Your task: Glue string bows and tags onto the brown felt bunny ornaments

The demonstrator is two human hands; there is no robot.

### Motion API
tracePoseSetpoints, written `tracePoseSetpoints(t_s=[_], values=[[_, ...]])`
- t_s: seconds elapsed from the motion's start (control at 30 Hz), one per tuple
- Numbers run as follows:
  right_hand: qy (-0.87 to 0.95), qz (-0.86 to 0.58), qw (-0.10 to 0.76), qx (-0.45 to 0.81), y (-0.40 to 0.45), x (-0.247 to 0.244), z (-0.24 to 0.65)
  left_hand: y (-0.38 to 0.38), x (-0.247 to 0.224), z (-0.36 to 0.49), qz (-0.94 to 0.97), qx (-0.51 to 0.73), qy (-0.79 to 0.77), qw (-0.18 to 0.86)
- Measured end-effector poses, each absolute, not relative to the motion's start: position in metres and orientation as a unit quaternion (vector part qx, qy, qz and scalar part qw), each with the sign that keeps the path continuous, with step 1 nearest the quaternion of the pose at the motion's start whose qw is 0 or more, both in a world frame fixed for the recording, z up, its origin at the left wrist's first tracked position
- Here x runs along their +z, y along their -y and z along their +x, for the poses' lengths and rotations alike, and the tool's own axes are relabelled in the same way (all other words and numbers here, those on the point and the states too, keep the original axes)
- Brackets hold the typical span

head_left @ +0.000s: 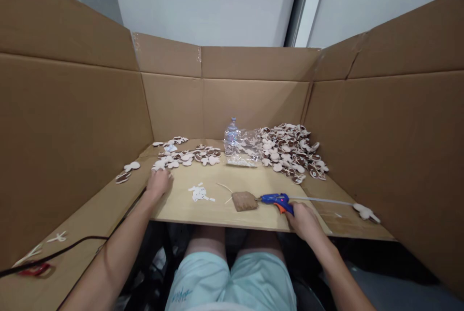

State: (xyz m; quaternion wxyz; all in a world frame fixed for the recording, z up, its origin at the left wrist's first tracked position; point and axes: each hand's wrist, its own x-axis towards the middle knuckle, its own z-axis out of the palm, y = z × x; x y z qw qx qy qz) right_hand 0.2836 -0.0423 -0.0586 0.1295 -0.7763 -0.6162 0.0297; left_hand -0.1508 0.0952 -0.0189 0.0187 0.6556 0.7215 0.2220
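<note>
Gripping glue gun (277,202), right hand (303,221), left hand (158,183) on cutouts (159,165) — shorts' script (180,295) unreadable

Cardboard panels (68,151) enclose a bench (174,209) on three sides.
Behind them, a pale grey wall (195,1) meets a dark upright frame (299,1) under even indoor light.

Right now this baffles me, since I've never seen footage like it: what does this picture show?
This view comes from a camera worn on a person's head, looking down at their two bare hands. The right hand grips a glue gun, its tip beside a brown piece. The left hand touches white-and-brown cutouts spread on a board. More cutouts lie in a heap beside a plastic bottle, and cardboard walls stand around the board.
</note>
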Motion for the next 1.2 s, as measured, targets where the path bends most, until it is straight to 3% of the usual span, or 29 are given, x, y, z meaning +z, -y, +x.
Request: tracePoseSetpoints(t_s=[0.23,0.43,0.6,0.87,1.2], values=[[0.616,-0.766,0.186,0.025,0.042,-0.061,0.284,-0.094,-0.018,-0.146,0.634,0.251,-0.731,0.026],[0.631,-0.731,0.252,0.063,0.045,-0.056,0.283,-0.066,0.003,-0.13,0.605,0.42,-0.67,0.092],[0.628,-0.711,0.308,0.074,0.05,-0.047,0.275,-0.023,0.006,-0.087,0.574,0.549,-0.569,0.213],[0.669,-0.63,0.393,0.025,0.072,-0.026,0.249,0.043,-0.006,-0.021,0.466,0.594,-0.425,0.5],[0.704,-0.585,0.398,0.06,0.101,-0.016,0.224,0.069,-0.003,-0.009,0.464,0.573,-0.392,0.55]])
